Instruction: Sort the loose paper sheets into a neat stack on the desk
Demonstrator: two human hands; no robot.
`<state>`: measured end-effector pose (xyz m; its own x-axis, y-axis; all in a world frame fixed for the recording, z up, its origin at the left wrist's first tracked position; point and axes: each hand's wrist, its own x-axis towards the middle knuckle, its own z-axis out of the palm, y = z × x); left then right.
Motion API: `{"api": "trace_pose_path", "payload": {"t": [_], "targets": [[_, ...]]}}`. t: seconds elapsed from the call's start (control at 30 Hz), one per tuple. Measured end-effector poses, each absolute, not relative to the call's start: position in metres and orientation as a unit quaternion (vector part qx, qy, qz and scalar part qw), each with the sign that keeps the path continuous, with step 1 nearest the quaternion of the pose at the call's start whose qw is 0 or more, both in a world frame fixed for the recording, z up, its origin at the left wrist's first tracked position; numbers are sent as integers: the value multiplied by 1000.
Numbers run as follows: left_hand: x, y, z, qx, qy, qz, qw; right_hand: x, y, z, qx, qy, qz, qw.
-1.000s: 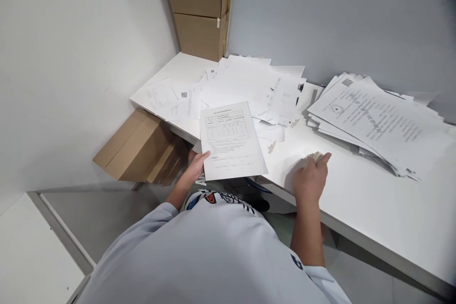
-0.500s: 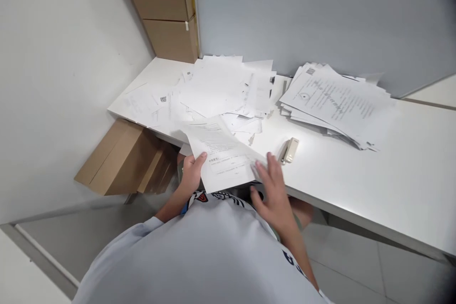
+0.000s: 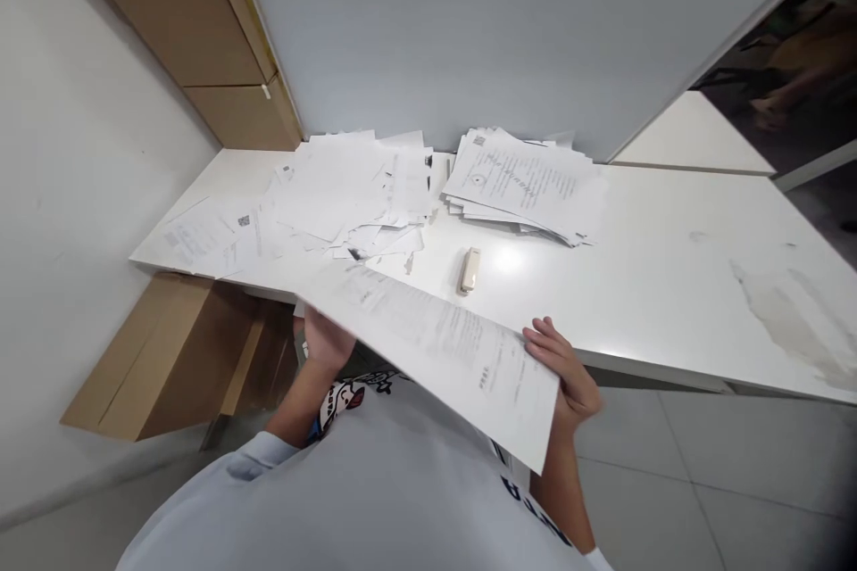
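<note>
A printed sheet of paper (image 3: 442, 348) is held tilted in front of my chest, over the front edge of the table. My left hand (image 3: 327, 341) is closed at its left end, with the fingers mostly hidden beneath the paper. My right hand (image 3: 568, 373) grips the right edge, its fingertips showing along the border. Beyond the sheet, a small cream stapler (image 3: 470, 269) lies on the white table. Loose papers (image 3: 354, 183) spread over the table's left side. To the right of them is a thicker stack of printed sheets (image 3: 522, 183).
Cardboard boxes (image 3: 194, 27) are piled at the back left against the wall. Another cardboard box (image 3: 153, 348) sits below the table's left end. A grey panel (image 3: 469, 27) rises behind the white table (image 3: 643, 285). Part of another person (image 3: 803, 62) shows at the upper right.
The sheet has swung to slant down toward the right. My right hand has gone from spread fingers beside the paper to gripping its right edge. The camera view has shifted right.
</note>
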<state>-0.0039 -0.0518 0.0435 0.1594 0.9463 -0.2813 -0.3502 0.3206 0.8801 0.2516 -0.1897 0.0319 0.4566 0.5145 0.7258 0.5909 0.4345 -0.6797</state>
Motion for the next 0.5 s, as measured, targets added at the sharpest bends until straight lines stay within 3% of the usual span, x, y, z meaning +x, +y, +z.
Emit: {"api": "trace_pose_path", "payload": {"t": [0.13, 0.23, 0.33, 0.5], "targets": [[5, -47, 44, 283, 374, 341, 815, 274, -208, 32, -530, -501, -36, 683], [22, -41, 46, 305, 314, 314, 843, 289, -216, 30, -532, -484, -28, 694], [46, -33, 41, 368, 310, 303, 822, 303, -222, 22, -552, -441, 20, 707], [87, -41, 13, 488, 469, 285, 679, 322, -247, -4, -626, -346, 118, 689]]}}
